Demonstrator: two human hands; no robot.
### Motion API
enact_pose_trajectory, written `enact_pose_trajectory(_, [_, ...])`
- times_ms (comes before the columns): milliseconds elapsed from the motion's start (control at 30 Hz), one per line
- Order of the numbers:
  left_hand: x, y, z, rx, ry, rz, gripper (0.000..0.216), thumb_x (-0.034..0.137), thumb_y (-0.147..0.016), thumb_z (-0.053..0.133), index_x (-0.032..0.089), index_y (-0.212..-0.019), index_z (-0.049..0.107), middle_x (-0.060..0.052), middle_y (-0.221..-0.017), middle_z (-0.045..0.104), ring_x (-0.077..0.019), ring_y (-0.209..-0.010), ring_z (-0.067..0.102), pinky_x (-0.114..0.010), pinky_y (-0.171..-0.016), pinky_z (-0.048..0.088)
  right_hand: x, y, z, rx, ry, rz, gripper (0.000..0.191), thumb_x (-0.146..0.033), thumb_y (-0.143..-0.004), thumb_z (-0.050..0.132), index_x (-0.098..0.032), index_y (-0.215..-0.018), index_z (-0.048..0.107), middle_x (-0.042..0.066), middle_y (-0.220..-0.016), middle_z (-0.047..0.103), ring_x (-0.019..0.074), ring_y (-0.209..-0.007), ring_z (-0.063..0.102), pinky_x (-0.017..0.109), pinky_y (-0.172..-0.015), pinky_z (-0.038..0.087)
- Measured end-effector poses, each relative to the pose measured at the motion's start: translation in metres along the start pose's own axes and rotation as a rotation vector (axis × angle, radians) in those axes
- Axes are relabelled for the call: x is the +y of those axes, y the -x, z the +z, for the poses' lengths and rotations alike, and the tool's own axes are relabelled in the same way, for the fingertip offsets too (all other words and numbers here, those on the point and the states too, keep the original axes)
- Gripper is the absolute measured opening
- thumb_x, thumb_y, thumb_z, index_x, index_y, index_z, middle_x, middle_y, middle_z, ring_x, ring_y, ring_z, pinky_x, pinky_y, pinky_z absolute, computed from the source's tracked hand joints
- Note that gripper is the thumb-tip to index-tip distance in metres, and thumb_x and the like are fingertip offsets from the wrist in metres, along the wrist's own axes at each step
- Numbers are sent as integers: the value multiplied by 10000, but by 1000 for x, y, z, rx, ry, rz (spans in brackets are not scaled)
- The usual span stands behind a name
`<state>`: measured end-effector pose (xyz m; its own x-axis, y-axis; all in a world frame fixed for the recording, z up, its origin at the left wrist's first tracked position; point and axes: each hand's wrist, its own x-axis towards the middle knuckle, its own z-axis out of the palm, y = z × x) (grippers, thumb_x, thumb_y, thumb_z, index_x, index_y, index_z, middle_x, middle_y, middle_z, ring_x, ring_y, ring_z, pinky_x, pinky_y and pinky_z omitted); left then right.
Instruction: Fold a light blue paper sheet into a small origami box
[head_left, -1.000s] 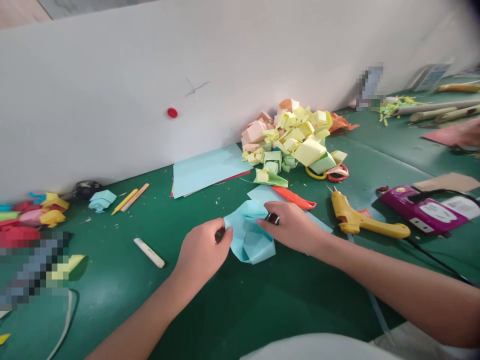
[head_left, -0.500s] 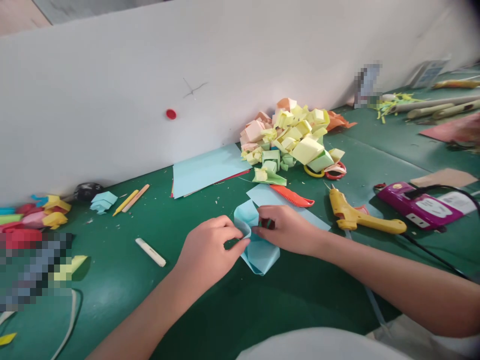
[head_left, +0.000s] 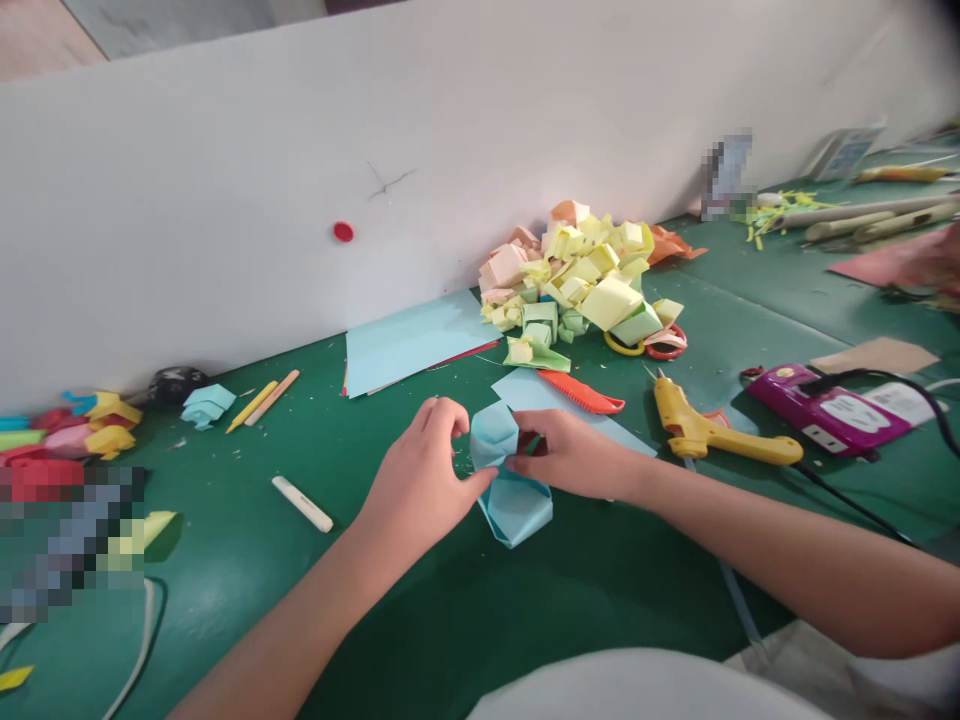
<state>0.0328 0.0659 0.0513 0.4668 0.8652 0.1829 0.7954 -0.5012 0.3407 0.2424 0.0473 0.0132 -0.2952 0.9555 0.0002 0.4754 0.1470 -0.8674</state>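
Head view: your right hand (head_left: pixel 574 453) pinches the folded blue paper (head_left: pixel 521 508), between the near edge of the table (head_left: pixel 405 640) and the pile of paper pieces (head_left: pixel 581 268) at its back edge; your left hand (head_left: pixel 421 468) has finger and thumb apart, the thumb against the paper.

Both arms extend forward, forearms bare, converging at mid-view. The left forearm (head_left: pixel 300 610) rises diagonally from the lower edge, its wrist nearly straight; the right forearm (head_left: pixel 757 535) enters from the right edge and slopes upward to the left. The left hand (head_left: pixel 421 470) presents its back, index finger bent, thumb extended toward the right hand (head_left: pixel 559 453), with a clear gap between thumb and fingers. The right hand is drawn into a pinch, thumb below the fingers, fingertips partly hidden. The hands stand near each other, apart.
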Motion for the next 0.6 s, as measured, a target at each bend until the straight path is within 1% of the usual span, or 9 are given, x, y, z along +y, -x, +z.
enact_pose_trajectory(67, [1,4,2,68,-1,81,337,229,-764,796,236,-848,471,34,-894,544,-121,-632,504,-257,-579,384,3,-2,0,44,-1,11,157,-293,-813,637,-227,-756,507,-5,-796,640,175,-745,607,293,-630,437])
enact_pose_trajectory(100, [2,6,3,74,16,115,270,216,-793,767,229,-817,499,32,-891,560,-121,-642,520,-259,-593,394,5,-3,-1,54,2,15,153,-301,-816,635,-226,-758,514,-4,-797,646,178,-747,608,296,-632,438])
enact_pose_trajectory(200, [2,7,4,31,111,145,62,198,-878,674,242,-846,644,31,-901,629,-114,-639,566,-257,-600,419,7,-3,-1,57,10,24,145,-315,-813,641,-225,-764,538,-2,-793,655,181,-732,602,304,-632,438])
enact_pose_trajectory(300, [1,6,5,-20,189,123,130,187,-905,634,279,-904,727,42,-907,667,-99,-603,570,-248,-566,418,6,-3,-1,42,10,24,122,-315,-810,647,-225,-788,568,3,-808,664,185,-740,607,306,-640,444])
enact_pose_trajectory(367, [0,4,6,-43,201,110,148,174,-894,641,276,-838,733,48,-876,665,-97,-604,570,-246,-560,412,6,-3,-1,27,4,18,114,-317,-811,647,-225,-802,579,4,-810,662,185,-745,609,302,-642,449])
enact_pose_trajectory(433, [-1,2,7,-50,177,94,136,173,-866,676,253,-758,699,47,-825,639,-103,-600,547,-249,-560,401,4,-2,-1,7,-2,8,132,-320,-806,654,-224,-779,567,-1,-784,649,178,-724,600,297,-632,449])
enact_pose_trajectory(500, [-2,1,9,-17,135,64,148,197,-822,731,227,-726,622,44,-791,597,-111,-588,505,-255,-558,390,3,-2,-1,-17,-9,-5,160,-317,-798,659,-224,-748,539,-9,-752,631,169,-695,587,291,-614,443])
enact_pose_trajectory(533, [-2,0,9,7,116,41,184,213,-793,763,224,-746,585,44,-796,582,-116,-587,490,-258,-557,388,2,-1,-1,-27,-12,-14,171,-312,-796,658,-226,-737,523,-15,-740,619,165,-685,580,287,-607,439])
enact_pose_trajectory(600, [-2,0,9,39,104,-10,289,242,-740,811,234,-862,549,37,-863,585,-127,-616,503,-259,-568,400,0,0,-2,-44,-19,-33,177,-288,-787,657,-229,-732,500,-27,-730,597,158,-681,570,280,-604,433])
